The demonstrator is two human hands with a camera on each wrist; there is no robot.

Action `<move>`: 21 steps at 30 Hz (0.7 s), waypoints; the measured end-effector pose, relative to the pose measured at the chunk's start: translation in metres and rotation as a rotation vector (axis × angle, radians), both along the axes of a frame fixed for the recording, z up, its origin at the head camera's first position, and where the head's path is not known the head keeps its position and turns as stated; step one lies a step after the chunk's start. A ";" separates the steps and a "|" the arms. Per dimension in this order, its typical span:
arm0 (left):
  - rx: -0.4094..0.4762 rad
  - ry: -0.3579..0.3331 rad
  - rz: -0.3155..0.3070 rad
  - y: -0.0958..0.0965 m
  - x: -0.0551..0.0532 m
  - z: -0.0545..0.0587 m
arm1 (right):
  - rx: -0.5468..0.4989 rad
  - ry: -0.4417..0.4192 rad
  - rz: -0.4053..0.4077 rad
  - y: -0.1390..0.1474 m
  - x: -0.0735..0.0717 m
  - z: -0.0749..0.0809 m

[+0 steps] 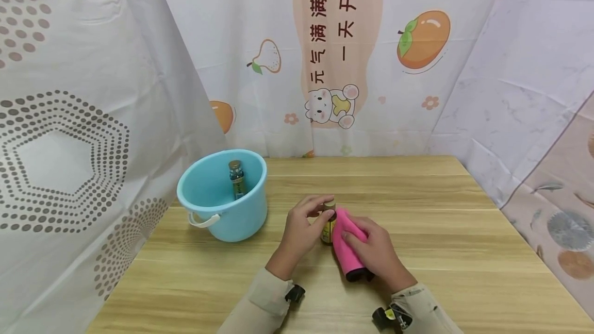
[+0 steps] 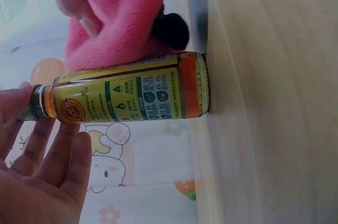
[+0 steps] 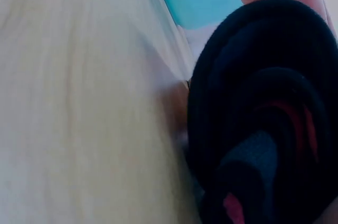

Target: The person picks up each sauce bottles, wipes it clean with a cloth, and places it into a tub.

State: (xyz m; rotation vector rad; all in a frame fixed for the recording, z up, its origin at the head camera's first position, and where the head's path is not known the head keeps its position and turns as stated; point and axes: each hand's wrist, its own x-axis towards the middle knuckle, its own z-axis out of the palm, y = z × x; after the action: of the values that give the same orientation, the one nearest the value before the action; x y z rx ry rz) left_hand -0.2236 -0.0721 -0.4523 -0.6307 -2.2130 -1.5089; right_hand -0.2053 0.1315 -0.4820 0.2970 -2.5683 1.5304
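A small glass bottle [image 2: 127,94] with a yellow-green label and amber contents stands upright on the table. My left hand [image 1: 299,231] holds it near the top, thumb and fingers at the cap and neck. In my right hand [image 1: 376,246] is a pink fuzzy cloth [image 1: 345,251] with a black edge, gripped in folds. The cloth lies against the right side of the bottle, as the left wrist view also shows. Black folded layers of the cloth's edge [image 3: 274,18] fill much of the right wrist view and hide the right fingers there.
To the left of my hands stands a light blue bucket [image 1: 241,220] with a white handle [image 1: 204,221]. Another capped bottle [image 1: 238,182] leans inside it. The wooden table [image 1: 417,200] ends at a printed curtain [image 1: 278,14] behind.
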 end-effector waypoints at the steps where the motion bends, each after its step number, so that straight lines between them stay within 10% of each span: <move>1: 0.000 0.003 0.000 0.000 0.000 0.000 | 0.011 -0.010 0.000 0.000 0.000 -0.001; 21: 0.015 -0.013 -0.026 -0.001 0.001 0.002 | 0.110 0.004 -0.002 0.000 -0.002 -0.005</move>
State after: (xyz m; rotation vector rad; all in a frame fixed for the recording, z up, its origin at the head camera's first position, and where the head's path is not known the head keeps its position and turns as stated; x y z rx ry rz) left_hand -0.2227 -0.0732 -0.4503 -0.6489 -2.2093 -1.5458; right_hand -0.2077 0.1312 -0.4865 0.3094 -2.6535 1.3896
